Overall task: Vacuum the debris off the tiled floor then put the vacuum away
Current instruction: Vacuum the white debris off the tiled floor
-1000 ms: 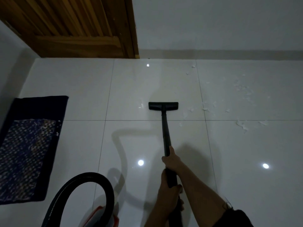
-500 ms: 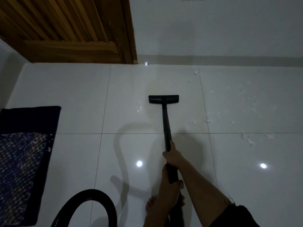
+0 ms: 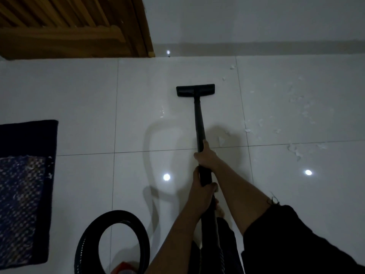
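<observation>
While the right hand (image 3: 205, 155) is gripping the wand (image 3: 198, 119) just ahead of the left hand (image 3: 203, 191), which is gripping it too, the wand is pointing straight forward, its floor head (image 3: 195, 90) resting on the tiled floor (image 3: 79, 105). The debris (image 3: 296, 115) is lying rightward, on the right hand's side. The floor head is sitting nearer the wall (image 3: 256, 20) than before.

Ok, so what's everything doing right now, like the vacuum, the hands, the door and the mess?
Vacuum head: flat on the floor.
Tube: held by both hands.
Right hand: grips the tube, farther up.
Left hand: grips the tube, lower down.
Hose: looped on the floor.
White bits: scattered, not vacuumed yet.
Door: looks shut.
Rug: lying flat.
</observation>
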Demonstrator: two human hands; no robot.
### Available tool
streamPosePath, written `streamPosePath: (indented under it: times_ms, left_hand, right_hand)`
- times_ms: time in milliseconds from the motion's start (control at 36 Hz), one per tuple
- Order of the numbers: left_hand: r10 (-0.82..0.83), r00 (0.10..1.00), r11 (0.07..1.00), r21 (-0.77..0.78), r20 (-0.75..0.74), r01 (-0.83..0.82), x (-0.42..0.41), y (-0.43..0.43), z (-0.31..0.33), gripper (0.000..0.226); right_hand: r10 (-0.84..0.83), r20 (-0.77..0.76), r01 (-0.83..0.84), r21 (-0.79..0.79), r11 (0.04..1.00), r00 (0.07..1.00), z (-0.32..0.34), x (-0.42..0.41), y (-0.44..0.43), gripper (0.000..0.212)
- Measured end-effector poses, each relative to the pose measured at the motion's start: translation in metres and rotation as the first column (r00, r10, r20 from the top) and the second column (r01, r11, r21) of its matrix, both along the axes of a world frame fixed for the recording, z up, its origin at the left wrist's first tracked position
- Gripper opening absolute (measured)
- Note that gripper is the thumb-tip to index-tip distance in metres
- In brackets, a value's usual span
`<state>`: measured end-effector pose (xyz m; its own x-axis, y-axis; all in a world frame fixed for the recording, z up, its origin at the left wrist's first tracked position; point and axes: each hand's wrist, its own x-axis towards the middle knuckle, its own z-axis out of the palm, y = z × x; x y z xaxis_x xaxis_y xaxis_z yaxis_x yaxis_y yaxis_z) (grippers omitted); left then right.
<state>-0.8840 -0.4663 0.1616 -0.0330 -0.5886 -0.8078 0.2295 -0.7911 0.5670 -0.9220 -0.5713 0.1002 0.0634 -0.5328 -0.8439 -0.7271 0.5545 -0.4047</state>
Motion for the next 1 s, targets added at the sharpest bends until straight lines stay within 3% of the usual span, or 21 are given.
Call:
streamPosePath:
  times_ms: [1000]
  left_hand:
    - [-0.038, 0.998, 0.999, -0.018, -0.051, 0.037, -0.114, -0.137, -0.016, 0.067]
  right_hand:
    - [-0.079, -0.003, 0.079, -0.064, 0.995, 0.997, -0.023, -0.124, -0.135, 0.076]
